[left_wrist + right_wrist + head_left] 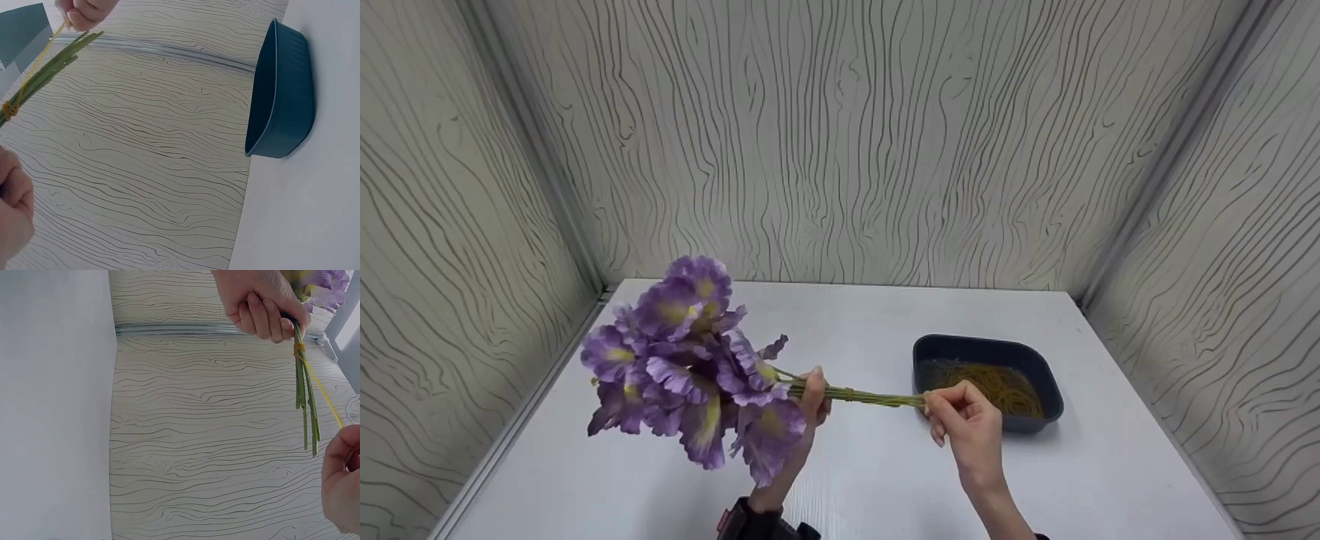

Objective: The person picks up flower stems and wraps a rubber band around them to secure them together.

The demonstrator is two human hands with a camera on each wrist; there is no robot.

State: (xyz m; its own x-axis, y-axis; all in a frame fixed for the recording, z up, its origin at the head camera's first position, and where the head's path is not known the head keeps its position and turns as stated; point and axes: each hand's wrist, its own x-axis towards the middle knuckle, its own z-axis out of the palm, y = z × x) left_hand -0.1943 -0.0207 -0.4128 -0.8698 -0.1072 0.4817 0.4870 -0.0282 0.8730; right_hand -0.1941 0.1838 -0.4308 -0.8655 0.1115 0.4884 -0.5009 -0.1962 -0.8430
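Note:
A bunch of purple artificial-looking irises with yellow centres lies sideways in the air, heads to the left. My left hand grips its green stems just below the blooms. Around the stems a yellow rubber band is wound, and one stretch of it runs taut past the cut ends. My right hand pinches the far end of that band between thumb and fingertips, as the right wrist view shows with the stretched rubber band. The stem ends hang apart from the right fingers there.
A dark blue plastic tub stands on the white table at the right, partly behind my right hand. Inside lie several yellow rubber bands. Wood-patterned panels close off the back and both sides.

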